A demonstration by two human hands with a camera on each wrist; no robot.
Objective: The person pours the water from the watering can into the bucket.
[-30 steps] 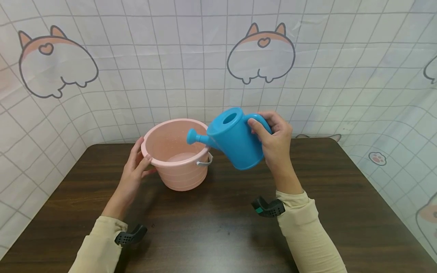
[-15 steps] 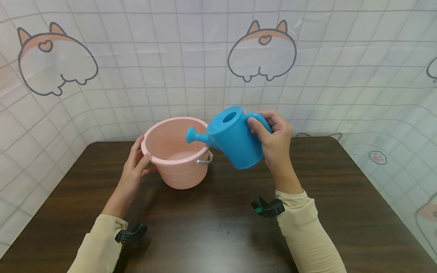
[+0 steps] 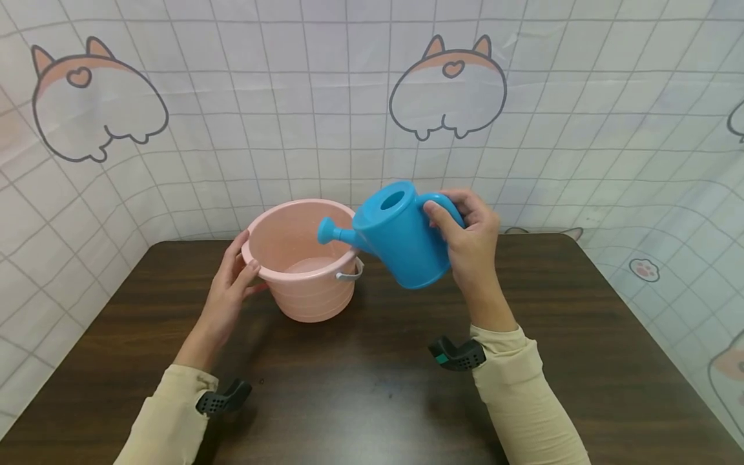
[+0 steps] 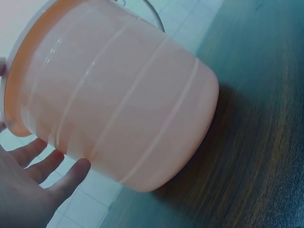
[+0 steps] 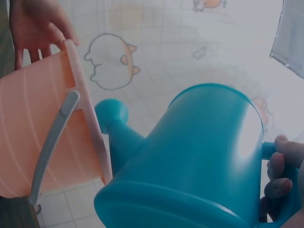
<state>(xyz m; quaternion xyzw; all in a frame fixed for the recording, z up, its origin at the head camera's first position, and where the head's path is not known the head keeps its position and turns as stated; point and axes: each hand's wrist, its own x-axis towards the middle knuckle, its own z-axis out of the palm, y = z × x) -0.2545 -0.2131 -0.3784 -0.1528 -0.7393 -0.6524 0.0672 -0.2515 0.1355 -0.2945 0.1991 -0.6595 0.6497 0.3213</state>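
A pink bucket [image 3: 308, 297] with a grey handle [image 3: 351, 271] stands on the dark table. My left hand [image 3: 225, 294] holds it at the left of its rim, thumb over the edge; in the left wrist view, fingers [image 4: 71, 178] lie along its outer wall. In my right hand [image 3: 471, 239], curled round its handle, is a blue watering can [image 3: 401, 236], raised above the table and tilted left. Its spout head [image 3: 327, 231] is over the bucket's opening. No stream shows at the spout. The bucket's inside looks pale pink down to its bottom [image 3: 308, 265].
The brown wooden table [image 3: 360, 400] reaches to a white gridded cloth [image 3: 279, 116] with cartoon dog prints behind and at the sides. Black wrist devices [image 3: 456, 354] sit on both beige sleeves [image 3: 523, 394].
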